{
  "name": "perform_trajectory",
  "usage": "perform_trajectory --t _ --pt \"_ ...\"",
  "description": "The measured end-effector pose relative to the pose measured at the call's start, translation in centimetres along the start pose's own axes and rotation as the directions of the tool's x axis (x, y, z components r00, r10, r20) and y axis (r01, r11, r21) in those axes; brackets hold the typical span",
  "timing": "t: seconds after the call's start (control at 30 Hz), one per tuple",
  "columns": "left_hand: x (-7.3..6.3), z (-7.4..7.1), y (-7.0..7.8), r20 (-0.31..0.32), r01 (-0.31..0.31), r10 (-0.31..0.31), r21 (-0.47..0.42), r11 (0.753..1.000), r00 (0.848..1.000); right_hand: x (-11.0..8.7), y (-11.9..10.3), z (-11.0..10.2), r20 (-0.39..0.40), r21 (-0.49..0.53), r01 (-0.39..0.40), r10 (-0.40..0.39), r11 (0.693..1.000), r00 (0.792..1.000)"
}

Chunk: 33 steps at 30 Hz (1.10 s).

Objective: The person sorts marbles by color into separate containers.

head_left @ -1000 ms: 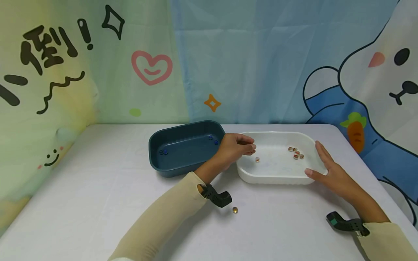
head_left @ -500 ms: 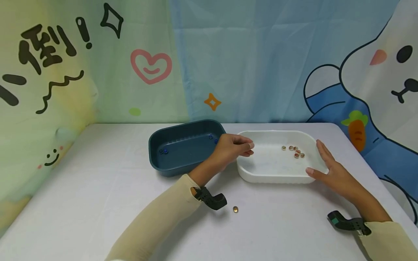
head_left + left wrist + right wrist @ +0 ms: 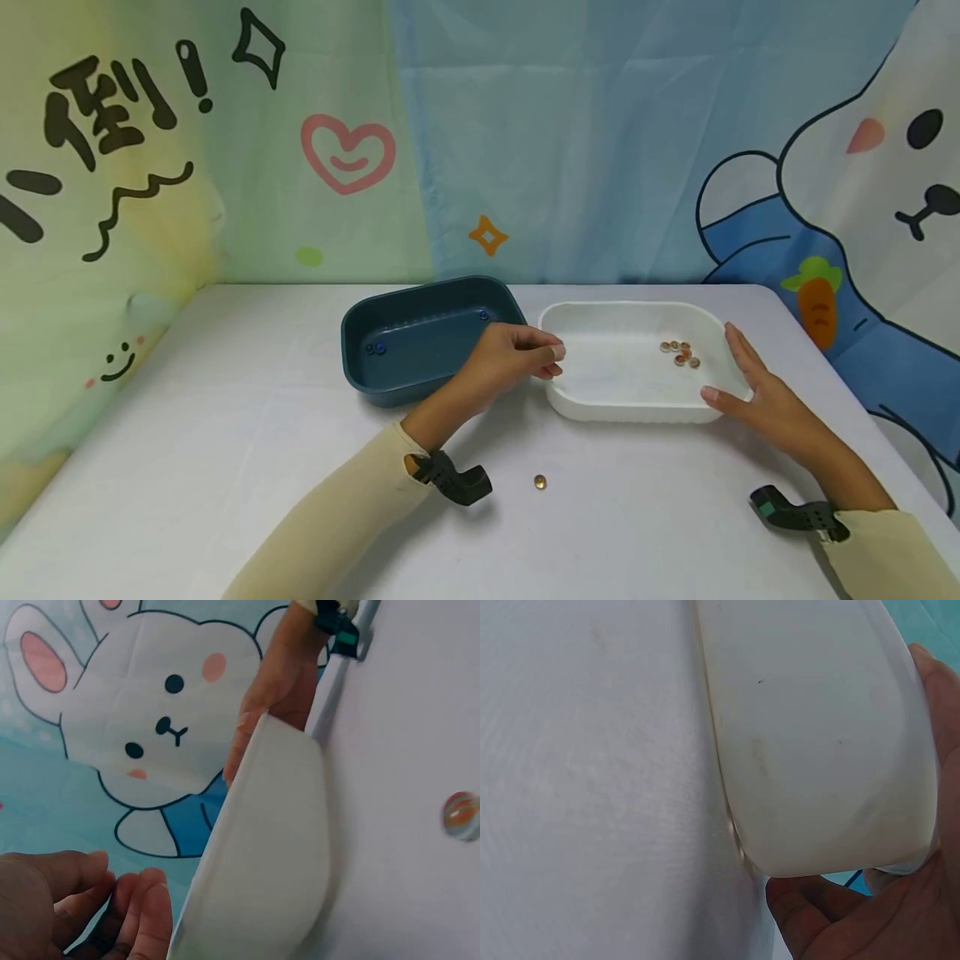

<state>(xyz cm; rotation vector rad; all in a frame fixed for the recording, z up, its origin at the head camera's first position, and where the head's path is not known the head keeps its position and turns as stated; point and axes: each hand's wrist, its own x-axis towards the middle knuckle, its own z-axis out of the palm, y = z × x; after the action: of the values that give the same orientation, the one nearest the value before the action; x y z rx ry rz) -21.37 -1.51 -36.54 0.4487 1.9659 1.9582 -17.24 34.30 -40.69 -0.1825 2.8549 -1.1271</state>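
Observation:
My left hand (image 3: 513, 358) is just off the left end of the white tray (image 3: 622, 400), its fingers loosely bent. In the left wrist view a gap shows between the thumb and fingers (image 3: 146, 911), with nothing held. My right hand (image 3: 768, 408) holds the tray's right end, thumb at the front corner and fingers along the side. Several glass marbles (image 3: 681, 360) with orange-red colouring lie clustered toward the right in the tray. One more marble (image 3: 540, 482) rests on the table in front, its orange swirl visible in the left wrist view.
A dark teal tray (image 3: 405, 387) stands to the left, with a few blue marbles (image 3: 380, 348) in it; my left hand and forearm overlap its right front part. The white-covered table (image 3: 187, 433) meets a printed cloth backdrop (image 3: 600, 150) behind.
A lone marble in the white tray has rolled right to the cluster. My left hand has drawn back toward the left and nearer to me. The right hand stays on the tray.

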Motion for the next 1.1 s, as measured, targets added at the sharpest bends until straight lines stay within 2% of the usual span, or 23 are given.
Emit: perform_trajectory --t 0.17,0.37,0.53,0.8,0.9,1.1 --pt "-1.3 0.2 -0.5 0.05 0.006 -0.006 0.004 1.0 0.999 0.0 0.1 -0.2 0.005 -0.007 0.004 -0.004 1.0 1.0" --pt "-2.4 0.4 -1.4 0.047 0.012 -0.013 0.011 1.0 0.999 0.1 0.1 -0.1 0.007 -0.026 0.009 -0.009 1.0 1.0" --pt "-3.1 0.8 -2.4 0.047 0.037 -0.04 0.065 0.997 0.998 0.1 0.3 0.0 0.012 -0.036 0.003 -0.002 0.999 1.0" --pt "-3.8 0.9 -2.6 0.076 -0.008 -0.002 0.139 0.99 0.997 0.2 0.2 0.1 0.009 -0.02 -0.004 0.005 1.0 1.0" --pt "-4.3 0.7 -2.7 0.087 -0.016 0.0 0.181 0.983 0.996 0.2 0.1 0.1 0.012 -0.021 -0.004 0.004 1.0 1.0" --pt "-5.0 0.4 -2.9 0.128 -0.066 0.025 0.329 0.942 0.991 0.2 0.0 0.0 0.009 -0.043 -0.009 0.01 0.999 1.0"
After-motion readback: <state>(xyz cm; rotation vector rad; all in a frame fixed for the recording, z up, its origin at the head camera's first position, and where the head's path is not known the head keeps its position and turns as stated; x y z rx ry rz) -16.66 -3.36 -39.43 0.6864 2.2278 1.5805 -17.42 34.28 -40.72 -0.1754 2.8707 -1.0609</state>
